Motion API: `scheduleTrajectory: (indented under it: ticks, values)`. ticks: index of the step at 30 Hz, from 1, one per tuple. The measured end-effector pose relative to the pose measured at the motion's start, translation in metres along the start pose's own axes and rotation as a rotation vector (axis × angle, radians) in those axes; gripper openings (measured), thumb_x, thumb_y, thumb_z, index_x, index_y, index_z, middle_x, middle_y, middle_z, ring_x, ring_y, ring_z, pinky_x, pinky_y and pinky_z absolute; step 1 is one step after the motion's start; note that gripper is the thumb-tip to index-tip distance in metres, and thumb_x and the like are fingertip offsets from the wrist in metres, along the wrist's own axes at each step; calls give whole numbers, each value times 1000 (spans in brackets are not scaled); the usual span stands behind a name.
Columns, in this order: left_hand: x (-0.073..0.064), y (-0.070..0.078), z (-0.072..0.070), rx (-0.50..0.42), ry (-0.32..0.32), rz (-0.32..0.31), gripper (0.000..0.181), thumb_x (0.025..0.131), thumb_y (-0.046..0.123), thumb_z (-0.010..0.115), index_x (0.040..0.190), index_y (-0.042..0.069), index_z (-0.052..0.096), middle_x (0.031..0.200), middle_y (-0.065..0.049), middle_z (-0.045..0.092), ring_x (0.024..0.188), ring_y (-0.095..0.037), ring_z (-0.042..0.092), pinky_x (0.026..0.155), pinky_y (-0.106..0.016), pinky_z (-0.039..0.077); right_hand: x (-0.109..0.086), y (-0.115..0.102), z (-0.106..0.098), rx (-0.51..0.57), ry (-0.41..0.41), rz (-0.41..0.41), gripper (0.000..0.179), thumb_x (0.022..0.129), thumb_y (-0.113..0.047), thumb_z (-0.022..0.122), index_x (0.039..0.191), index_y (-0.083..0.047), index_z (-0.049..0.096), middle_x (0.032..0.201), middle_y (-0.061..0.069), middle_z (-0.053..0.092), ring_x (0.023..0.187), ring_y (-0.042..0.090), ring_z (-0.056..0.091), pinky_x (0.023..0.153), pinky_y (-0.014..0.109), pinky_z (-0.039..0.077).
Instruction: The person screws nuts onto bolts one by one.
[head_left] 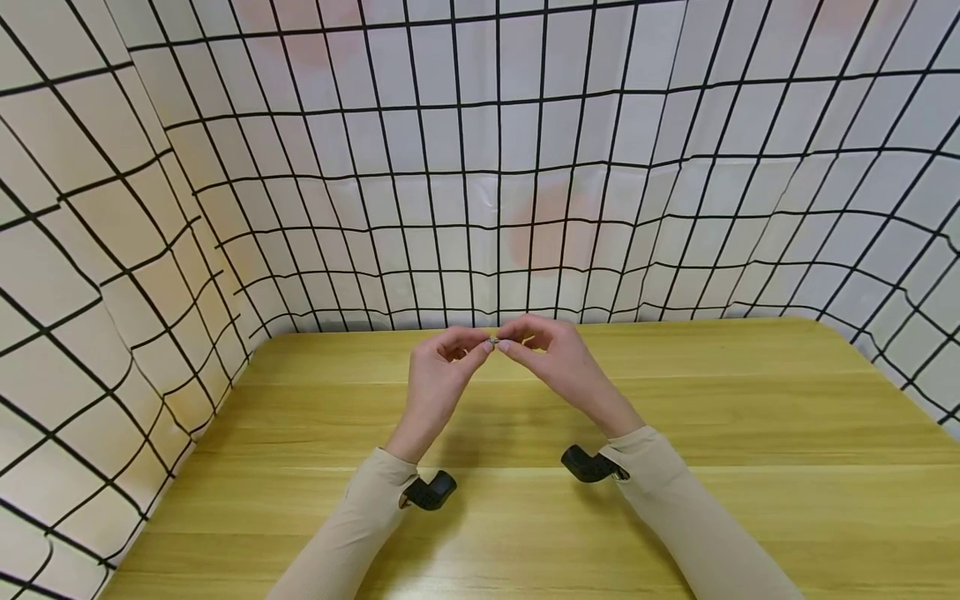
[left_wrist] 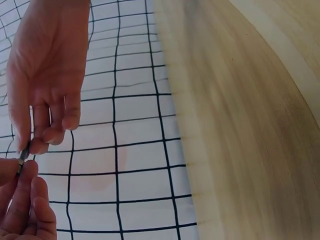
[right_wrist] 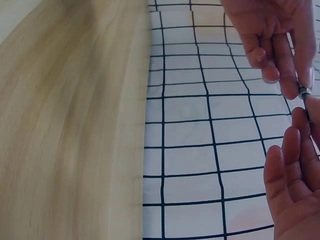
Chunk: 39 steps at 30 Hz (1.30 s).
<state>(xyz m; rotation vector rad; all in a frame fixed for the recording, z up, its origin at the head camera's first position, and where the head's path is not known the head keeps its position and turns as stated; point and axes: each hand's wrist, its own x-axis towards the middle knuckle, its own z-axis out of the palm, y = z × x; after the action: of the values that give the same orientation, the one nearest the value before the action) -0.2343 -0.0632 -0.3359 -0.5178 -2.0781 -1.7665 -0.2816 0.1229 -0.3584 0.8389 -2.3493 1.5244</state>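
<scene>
Both hands meet in the air above the far part of the table, fingertips almost together. Between them is a tiny metal piece (head_left: pixel 492 340), like a small bolt with a nut-like collar; the fingertips hide much of it. My left hand (head_left: pixel 442 375) pinches one end with thumb and index finger, and my right hand (head_left: pixel 561 360) pinches the other. The right wrist view shows the collar of the metal piece (right_wrist: pixel 304 91) close to the left fingertips. In the left wrist view, the metal piece (left_wrist: pixel 21 162) spans the two pinches.
Below the hands lies a wooden table (head_left: pixel 720 417). A white sheet with a black grid (head_left: pixel 480 192) stands behind the table and along both sides. Each sleeve cuff carries a black wrist device (head_left: pixel 433 490).
</scene>
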Motion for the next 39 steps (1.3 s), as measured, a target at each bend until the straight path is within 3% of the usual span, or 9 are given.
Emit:
scheduleTrajectory:
  ticks: [5, 14, 17, 22, 24, 30, 36, 39]
  values:
    - [2, -3, -3, -30, -10, -47, 13, 91, 4, 69, 100, -5, 72, 94, -14, 71, 74, -21, 56, 63, -25, 41, 0, -1, 0, 74, 12, 70, 18, 94, -29, 69, 106, -16, 72, 106, -3, 68, 91, 19, 62, 77, 40, 51]
    - [10, -37, -2, -66, -20, -78, 14, 91, 16, 73, 101, 6, 75, 95, -6, 72, 79, -20, 60, 67, -27, 45, 1, -3, 1, 120, 29, 99, 19, 94, -22, 69, 107, -8, 71, 107, 4, 70, 94, 22, 62, 78, 37, 50]
    - [11, -40, -3, -66, -24, -60, 11, 91, 17, 73, 99, 9, 76, 93, -3, 72, 79, -18, 61, 68, -28, 46, 0, -14, 0, 116, 16, 117, 18, 95, -15, 68, 109, -3, 70, 109, 8, 69, 94, 24, 61, 79, 37, 50]
    - [14, -40, -5, -46, -46, -63, 10, 91, 15, 73, 99, 10, 75, 93, -2, 71, 79, -18, 60, 67, -29, 45, 2, -9, -2, 122, 4, 115, 18, 94, -20, 70, 107, -8, 71, 108, 5, 69, 93, 23, 63, 79, 38, 51]
    - [16, -40, -6, -46, -59, -77, 10, 91, 15, 73, 99, 10, 75, 94, -3, 70, 80, -21, 60, 67, -30, 46, 4, 3, -2, 135, 3, 111, 18, 93, -25, 71, 106, -13, 72, 106, 2, 69, 92, 25, 64, 78, 39, 52]
    - [23, -42, -7, -85, -94, -109, 11, 90, 15, 74, 99, 8, 74, 93, -5, 71, 87, -32, 64, 76, -33, 51, 10, 6, -5, 163, -7, 144, 18, 91, -25, 73, 105, -12, 72, 97, 6, 69, 86, 27, 62, 75, 36, 50]
    - [26, -46, -8, -68, -127, -149, 12, 90, 13, 74, 99, 7, 74, 92, -5, 73, 87, -21, 67, 79, -36, 53, 13, 9, -6, 194, -30, 191, 20, 90, -20, 74, 105, -6, 72, 98, 11, 71, 85, 24, 63, 76, 33, 51]
    - [26, -49, -8, -57, -151, -169, 11, 90, 13, 74, 99, 7, 74, 92, -6, 73, 87, -20, 68, 80, -37, 53, 12, 12, -7, 172, -44, 218, 21, 89, -21, 75, 104, -7, 73, 99, 9, 72, 85, 24, 65, 78, 38, 52]
